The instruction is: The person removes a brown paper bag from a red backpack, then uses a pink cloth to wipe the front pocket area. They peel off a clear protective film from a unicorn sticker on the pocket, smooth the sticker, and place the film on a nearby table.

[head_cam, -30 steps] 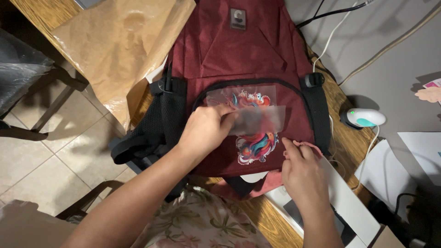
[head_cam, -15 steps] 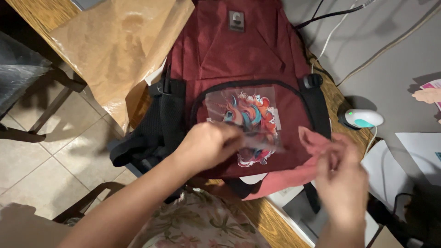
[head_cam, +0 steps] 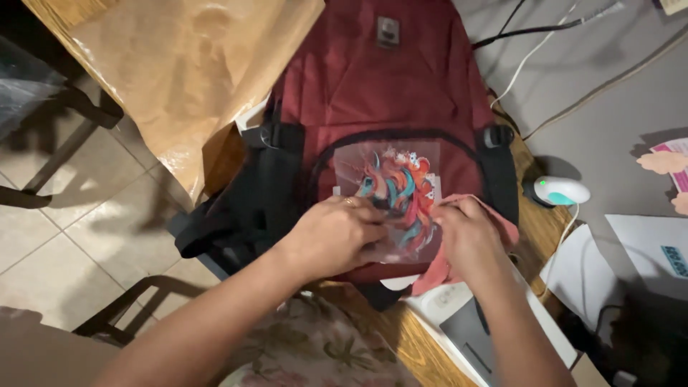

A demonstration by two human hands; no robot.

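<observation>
Both hands have come together since 0.5 s ago; right hand (head_cam: 469, 240), then lifted off to the side, is now down on the sheet. Left hand (head_cam: 337, 235) lies flat, fingers loosely curled, pressing the clear transfer film w/ colourful unicorn print (head_cam: 395, 192). Right hand's fingers are bent, pinching the film's right edge, over a pink cloth (head_cam: 502, 233). Film sits just beyond the knuckles on the maroon fabric backpack (head_cam: 387, 93), front pocket; long axis runs away from the hands. Free room: bag fabric beyond fingertips; white-teal mouse (head_cam: 562, 190) to the right, brown paper sheet (head_cam: 193, 64) to the left.
</observation>
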